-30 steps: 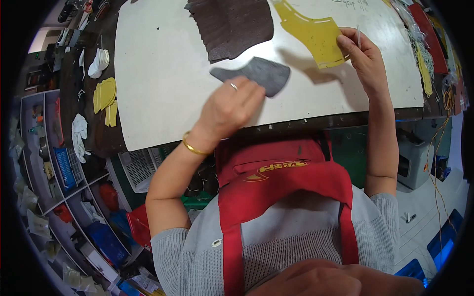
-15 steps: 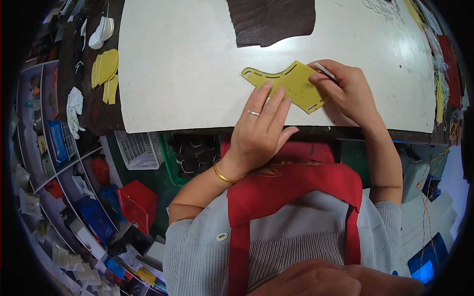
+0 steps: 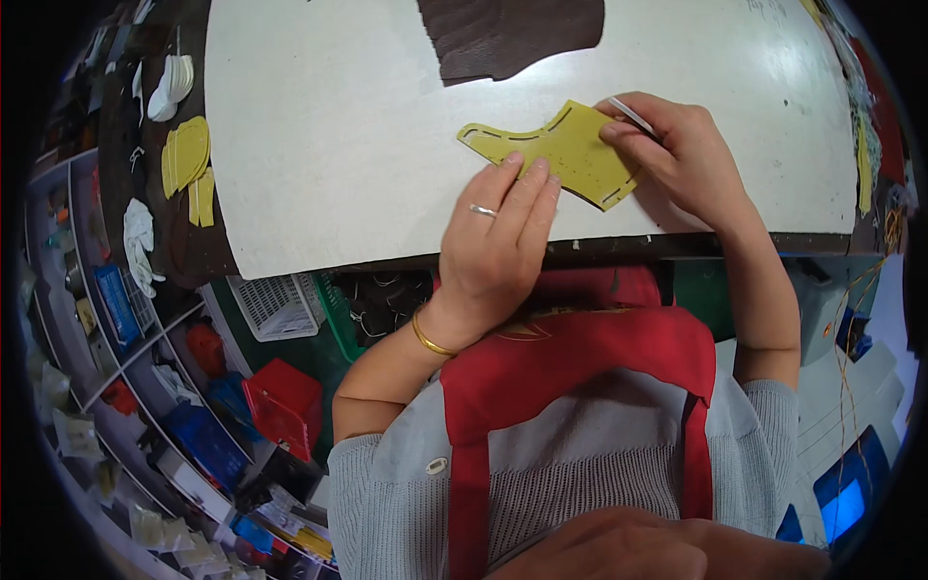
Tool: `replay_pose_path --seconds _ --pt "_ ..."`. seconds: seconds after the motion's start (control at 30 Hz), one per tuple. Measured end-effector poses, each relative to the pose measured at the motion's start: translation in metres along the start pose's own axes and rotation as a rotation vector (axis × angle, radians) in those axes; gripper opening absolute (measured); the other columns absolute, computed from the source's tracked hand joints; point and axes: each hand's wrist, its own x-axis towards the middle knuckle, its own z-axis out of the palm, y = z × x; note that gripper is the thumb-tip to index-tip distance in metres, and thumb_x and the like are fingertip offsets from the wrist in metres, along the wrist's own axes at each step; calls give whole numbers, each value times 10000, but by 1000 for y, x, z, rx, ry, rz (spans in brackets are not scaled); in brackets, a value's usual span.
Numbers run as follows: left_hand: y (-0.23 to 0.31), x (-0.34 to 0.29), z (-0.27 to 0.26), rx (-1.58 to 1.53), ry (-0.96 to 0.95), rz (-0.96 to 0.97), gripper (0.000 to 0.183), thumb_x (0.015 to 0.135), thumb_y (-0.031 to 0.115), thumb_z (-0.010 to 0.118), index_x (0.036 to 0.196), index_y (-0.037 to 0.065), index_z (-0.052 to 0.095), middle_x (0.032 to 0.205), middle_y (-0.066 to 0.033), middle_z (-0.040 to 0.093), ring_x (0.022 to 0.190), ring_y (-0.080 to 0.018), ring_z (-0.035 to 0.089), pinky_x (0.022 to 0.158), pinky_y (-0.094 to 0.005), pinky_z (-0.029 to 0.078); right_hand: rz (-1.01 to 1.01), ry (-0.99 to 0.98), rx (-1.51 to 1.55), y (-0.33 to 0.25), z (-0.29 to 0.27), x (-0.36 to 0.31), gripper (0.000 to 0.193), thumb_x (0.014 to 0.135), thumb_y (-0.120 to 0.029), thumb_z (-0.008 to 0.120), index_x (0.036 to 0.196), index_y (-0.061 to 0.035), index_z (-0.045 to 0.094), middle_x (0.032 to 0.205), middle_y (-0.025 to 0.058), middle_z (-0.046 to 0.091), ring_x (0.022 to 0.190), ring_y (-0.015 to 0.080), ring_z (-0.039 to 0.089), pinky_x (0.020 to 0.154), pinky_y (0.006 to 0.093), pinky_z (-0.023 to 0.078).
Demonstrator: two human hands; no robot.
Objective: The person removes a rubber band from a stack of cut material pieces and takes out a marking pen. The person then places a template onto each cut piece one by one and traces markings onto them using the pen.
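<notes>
A yellow template (image 3: 580, 155) with slots along its edges lies on the white work board (image 3: 319, 184). My left hand (image 3: 498, 232) presses on its lower left edge with outstretched fingers; the thumb is out of sight. At the template's right side, my right hand (image 3: 681, 155) has its thumb on top of the yellow sheet. A slim white pen-like stick (image 3: 633, 118) is held in that same hand, and its lower part is hidden by the fingers. Beyond the template lies a dark brown leather piece (image 3: 517, 39), cut off by the upper edge of the picture.
More yellow templates (image 3: 186, 155), a white roll-like bundle (image 3: 170, 87) and a white glove (image 3: 140, 246) lie left of the board. Below the table stand a white basket (image 3: 280, 309) and a red bin (image 3: 285, 406), near shelves. Tangled threads (image 3: 870, 135) lie at the right.
The whole view has shifted and turned slightly. My left thumb, which stuck out to the right, is now out of sight. Both hands stay at the template.
</notes>
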Motion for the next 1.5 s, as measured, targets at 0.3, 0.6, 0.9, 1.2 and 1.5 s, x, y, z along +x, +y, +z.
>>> replay_pose_path --seconds 0.3,0.6,0.9,1.2,1.5 --pt "-20 31 -19 140 -139 209 420 727 68 706 1140 142 739 1058 -35 682 879 -205 651 669 -296 568 122 -5 93 7 -16 -7 338 864 -206 750 1154 -39 698 810 134 716 704 267 685 689 351 532" --pt "-9 28 -10 139 -101 260 405 778 130 721 1182 149 719 1131 -81 657 935 -251 632 762 -343 576 -190 398 -86 17 -24 -6 192 932 -163 680 1068 -28 689 934 118 734 773 260 712 698 329 549" --pt "10 21 -2 87 -27 127 332 813 142 632 1127 74 717 1130 -185 640 1069 -333 628 952 -468 542 -428 -54 8 -45 16 38 296 1014 -339 531 983 -101 704 838 73 711 714 276 694 653 370 542" --pt "8 16 4 110 21 161 329 877 231 571 1135 67 691 1128 -165 646 1100 -337 629 998 -507 516 -498 -2 -290 -50 44 61 351 1013 -433 554 919 -108 648 649 72 675 619 283 682 561 373 531" --pt "11 22 -2 52 -10 120 305 852 173 600 1105 36 703 1125 -174 664 1053 -335 645 970 -509 538 -570 -36 -521 -33 -4 41 191 977 -266 617 910 -90 587 718 82 687 646 311 675 555 395 517"
